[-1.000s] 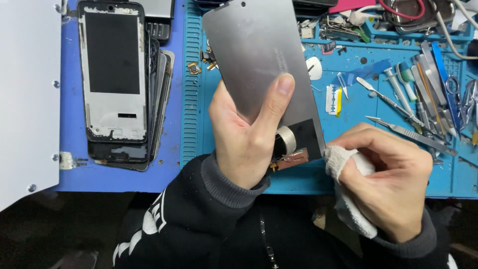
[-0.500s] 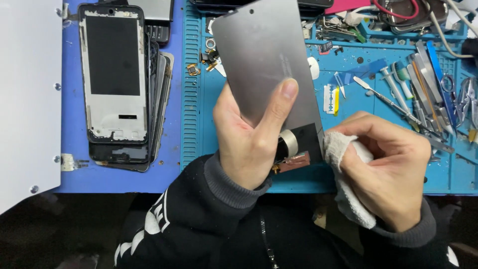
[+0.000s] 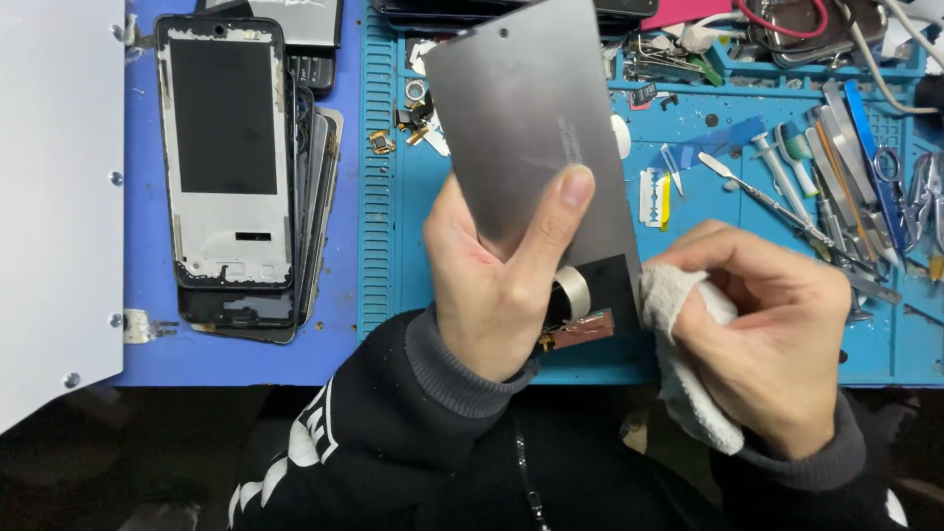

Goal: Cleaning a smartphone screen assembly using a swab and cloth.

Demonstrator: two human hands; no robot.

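My left hand [image 3: 497, 285] grips a flat grey metal display panel [image 3: 526, 128], back side up, with the thumb pressed on its lower part. A flex cable with a copper-coloured connector [image 3: 580, 329] hangs from the panel's lower edge. My right hand [image 3: 772, 329] is closed around a white cloth [image 3: 683, 344], which touches the panel's lower right edge. Both hands are over the near edge of a blue work mat [image 3: 393, 246].
A stack of phone frames [image 3: 231, 167] lies on the left of the mat. A white sheet [image 3: 54, 187] covers the far left. Tweezers, scissors and pry tools [image 3: 836, 167] lie at right, a razor blade [image 3: 654, 197] near the panel, small parts [image 3: 408, 113] above.
The panel has shifted slightly in my left hand and sits a little higher in view. My right hand with the cloth has stayed at the panel's lower right edge.
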